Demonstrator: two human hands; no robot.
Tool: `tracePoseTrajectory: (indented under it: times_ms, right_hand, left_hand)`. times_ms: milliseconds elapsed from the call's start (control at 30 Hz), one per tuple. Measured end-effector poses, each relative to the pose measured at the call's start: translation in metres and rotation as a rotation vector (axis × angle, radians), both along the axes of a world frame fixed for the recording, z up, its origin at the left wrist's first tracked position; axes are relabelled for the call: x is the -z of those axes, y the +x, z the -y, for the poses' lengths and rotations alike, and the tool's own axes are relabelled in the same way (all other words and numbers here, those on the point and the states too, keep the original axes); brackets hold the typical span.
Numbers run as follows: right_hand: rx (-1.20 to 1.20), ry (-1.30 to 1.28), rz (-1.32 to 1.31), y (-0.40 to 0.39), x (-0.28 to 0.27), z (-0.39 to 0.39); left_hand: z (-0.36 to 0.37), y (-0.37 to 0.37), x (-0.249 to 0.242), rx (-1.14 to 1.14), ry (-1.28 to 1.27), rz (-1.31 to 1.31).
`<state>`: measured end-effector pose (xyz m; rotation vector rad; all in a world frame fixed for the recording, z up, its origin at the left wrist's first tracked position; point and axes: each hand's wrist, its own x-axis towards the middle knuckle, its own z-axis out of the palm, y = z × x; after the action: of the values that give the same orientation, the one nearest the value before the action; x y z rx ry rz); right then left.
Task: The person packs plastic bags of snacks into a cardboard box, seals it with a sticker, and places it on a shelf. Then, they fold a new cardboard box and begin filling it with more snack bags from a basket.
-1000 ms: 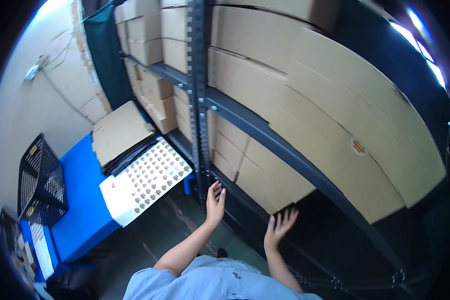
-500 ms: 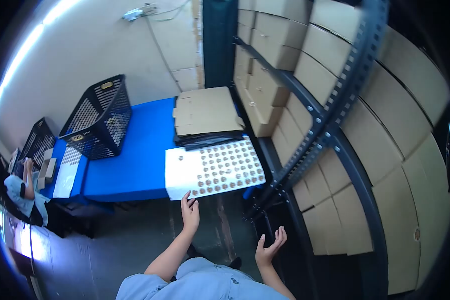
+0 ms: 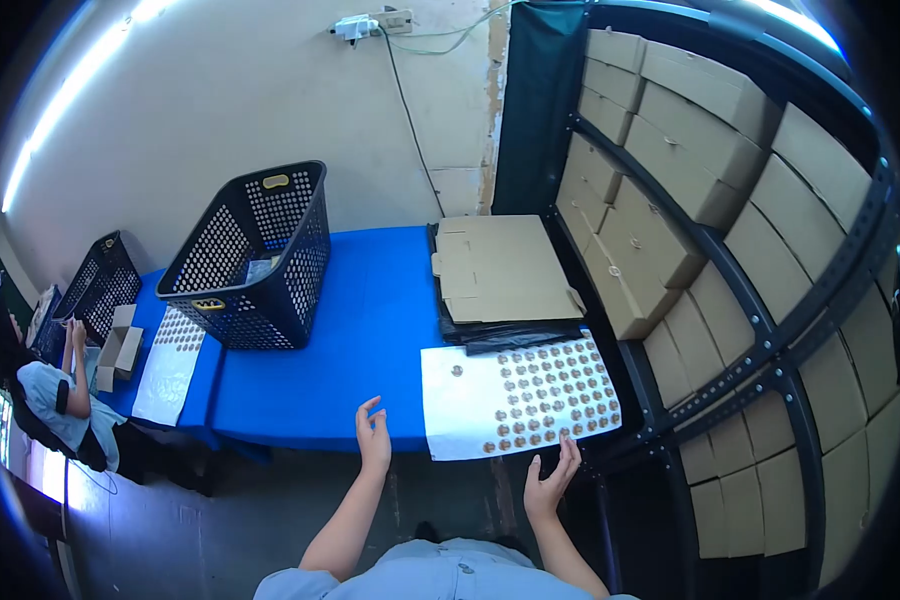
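Observation:
A white sheet (image 3: 460,410) covered with rows of small round brown-and-silver pieces (image 3: 555,392) lies at the blue table's front edge. Just left of the sheet's near corner, my left hand (image 3: 373,440) is raised with its fingers apart and nothing in them. My right hand (image 3: 552,484) is also open and holds nothing; its fingertips overlap the sheet's near edge in this view. Behind the sheet rests a flat brown cardboard piece (image 3: 505,265) on top of black plastic (image 3: 515,337).
A black perforated basket (image 3: 270,310) stands on the blue cloth (image 3: 375,330). Metal shelving (image 3: 780,345) stacked with cardboard boxes (image 3: 710,150) rises at right. Far left, a person (image 3: 65,400) works by an open carton (image 3: 120,350), another sheet (image 3: 165,380) and a second basket (image 3: 102,285).
My view has swung left, so the table and shelves appear further right. My left hand, earlier at the sheet's near-left corner, is now left of it. My right hand is closer to the sheet's near edge.

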<state>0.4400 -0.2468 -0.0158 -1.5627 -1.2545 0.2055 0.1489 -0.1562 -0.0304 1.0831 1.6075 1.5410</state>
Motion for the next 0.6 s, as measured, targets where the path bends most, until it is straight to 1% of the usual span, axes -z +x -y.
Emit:
tracePoseTrajectory:
  times_ms: [33,133,200,267,300,333,400,433,467,533,600]
  right_hand:
    - [-0.002,-0.005,-0.001,-0.006,0.000,-0.008]
    - [-0.007,-0.114,0.131,-0.016,0.001,-0.032]
    - [-0.043,-0.108,0.125,-0.020,0.006,-0.059]
    - [-0.127,-0.119,0.213,-0.019,0.015,-0.091]
    - [-0.159,-0.079,0.202,-0.021,0.016,-0.110]
    - [-0.172,-0.079,0.202,-0.022,0.016,-0.130]
    - [-0.309,-0.069,0.241,-0.026,0.012,-0.175]
    - [-0.338,-0.042,0.232,-0.027,0.020,-0.200]
    - [-0.350,-0.037,0.283,-0.029,0.027,-0.225]
    - [-0.419,-0.021,0.294,-0.035,0.028,-0.275]
    - [-0.498,-0.041,0.358,-0.043,0.029,-0.322]
  left_hand:
    - [-0.008,-0.004,0.002,0.000,0.007,0.019]
    - [-0.033,-0.009,0.012,0.048,-0.011,0.021]
    - [-0.050,-0.006,0.015,0.048,-0.029,-0.004]
    - [-0.064,0.003,0.013,0.153,0.030,-0.093]
    - [-0.072,0.009,0.011,0.187,0.002,-0.141]
    - [-0.081,0.014,0.013,0.174,-0.001,-0.141]
    - [-0.102,0.024,0.016,0.311,-0.040,-0.201]
    - [-0.111,0.029,0.017,0.364,-0.057,-0.212]
    - [-0.121,0.035,0.017,0.387,-0.068,-0.272]
    - [-0.139,0.044,0.009,0.483,-0.104,-0.339]
    - [-0.163,0.051,0.014,0.474,-0.080,-0.342]
